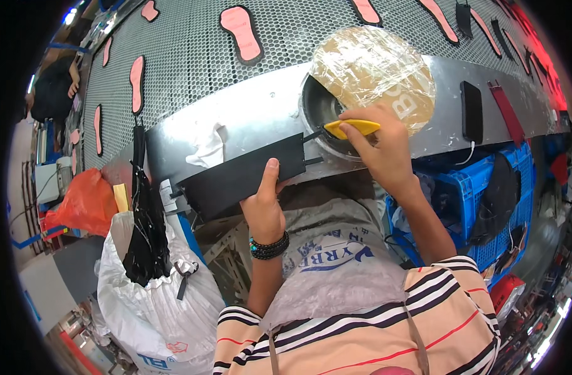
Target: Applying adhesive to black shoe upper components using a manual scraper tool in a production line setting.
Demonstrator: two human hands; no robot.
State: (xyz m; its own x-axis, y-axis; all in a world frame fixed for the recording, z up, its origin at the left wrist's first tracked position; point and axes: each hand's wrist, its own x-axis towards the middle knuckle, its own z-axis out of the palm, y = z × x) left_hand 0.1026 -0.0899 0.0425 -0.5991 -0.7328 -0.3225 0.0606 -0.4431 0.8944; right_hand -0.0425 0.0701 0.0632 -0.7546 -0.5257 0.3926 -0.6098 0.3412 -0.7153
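My left hand (265,209) is closed on a flat black rectangular panel (242,172), thumb on top and fingers underneath. Narrow black tabs stick out from both short ends of the panel. In my right hand (386,147) a flat yellow scraper (354,127) is pinched between thumb and fingers. Its tip meets or nearly meets the upper right tab, above the rim of a round metal pot (318,103). A round cardboard disc (373,69) wrapped in clear film partly covers the pot. What the pot holds is hard to make out.
Pink-and-black insole shapes (241,32) lie on the mesh belt (179,69) beyond the metal ledge. Right of the pot are a phone (471,112) on a cable and a dark red strip (506,112). A blue crate (504,206) stands right, a white sack (148,312) left.
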